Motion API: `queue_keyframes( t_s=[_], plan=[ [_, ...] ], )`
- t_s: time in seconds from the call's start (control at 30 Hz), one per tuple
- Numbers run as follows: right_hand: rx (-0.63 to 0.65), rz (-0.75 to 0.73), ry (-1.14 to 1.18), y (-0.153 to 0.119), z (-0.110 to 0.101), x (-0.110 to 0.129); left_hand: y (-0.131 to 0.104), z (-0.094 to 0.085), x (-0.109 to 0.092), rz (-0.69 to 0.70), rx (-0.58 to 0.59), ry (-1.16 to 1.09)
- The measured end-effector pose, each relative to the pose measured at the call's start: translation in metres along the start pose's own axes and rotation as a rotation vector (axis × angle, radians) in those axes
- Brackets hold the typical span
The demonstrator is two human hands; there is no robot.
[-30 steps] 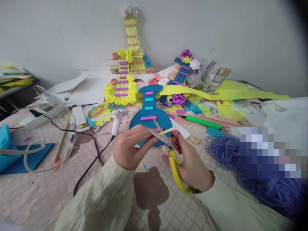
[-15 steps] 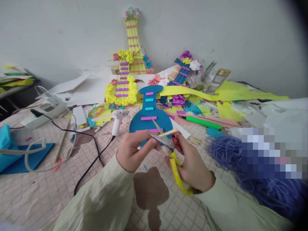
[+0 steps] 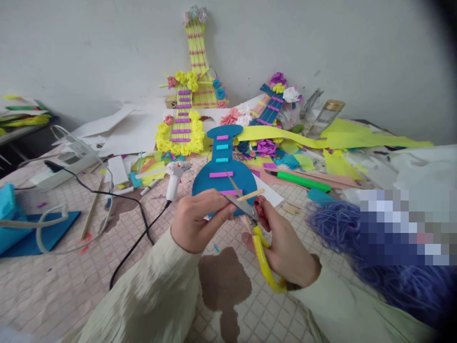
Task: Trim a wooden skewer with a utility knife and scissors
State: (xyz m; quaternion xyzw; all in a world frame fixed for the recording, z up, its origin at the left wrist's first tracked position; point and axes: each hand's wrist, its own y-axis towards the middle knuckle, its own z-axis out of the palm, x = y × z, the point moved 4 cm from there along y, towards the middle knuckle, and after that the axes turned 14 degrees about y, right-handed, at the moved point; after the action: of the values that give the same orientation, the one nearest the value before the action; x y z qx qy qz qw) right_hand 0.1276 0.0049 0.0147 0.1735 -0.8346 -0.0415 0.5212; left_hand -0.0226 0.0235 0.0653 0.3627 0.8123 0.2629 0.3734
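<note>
My left hand [image 3: 200, 220] is closed, thumb and forefinger pinching the end of a thin wooden stick [image 3: 254, 195]. The stick lies across the parted blades of a pair of scissors [image 3: 245, 207], whose handles are yellow. My right hand [image 3: 287, 247] is wrapped round those handles. Something dark red and shiny covers a fingertip of this hand; I cannot make out what it is. Just beyond both hands lies a blue guitar-shaped cutout [image 3: 237, 164] bearing purple and light-blue strips. The hands hide its lower edge.
A white glue gun [image 3: 173, 181] with a black cord stands left of the cutout. A green utility knife [image 3: 303, 181] and a heap of blue-purple yarn [image 3: 333, 226] are to the right. Decorated paper guitars [image 3: 183, 119] lean at the back among paper scraps. A power strip [image 3: 59, 171] sits left.
The stick's free end has tipped slightly upward between the blades. Both hands keep almost the same place and grip.
</note>
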Motion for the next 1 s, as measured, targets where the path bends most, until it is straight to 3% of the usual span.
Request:
queue_keyframes(
  t_s=[0.33, 0.57, 0.83, 1.0],
  plan=[
    [-0.002, 0.030, -0.011, 0.000, 0.002, -0.001, -0.004, 0.002, -0.007, 0.161, -0.171, 0.307],
    [0.002, 0.038, -0.011, 0.000, 0.002, -0.002, -0.005, 0.002, -0.011, 0.192, -0.187, 0.447],
    [-0.003, 0.065, 0.155, -0.004, 0.006, -0.008, -0.006, 0.002, -0.010, 0.194, -0.205, 0.416],
    [-0.044, 0.018, 0.105, -0.002, 0.002, -0.008, -0.004, 0.002, -0.008, 0.056, -0.155, 0.277]
  ],
)
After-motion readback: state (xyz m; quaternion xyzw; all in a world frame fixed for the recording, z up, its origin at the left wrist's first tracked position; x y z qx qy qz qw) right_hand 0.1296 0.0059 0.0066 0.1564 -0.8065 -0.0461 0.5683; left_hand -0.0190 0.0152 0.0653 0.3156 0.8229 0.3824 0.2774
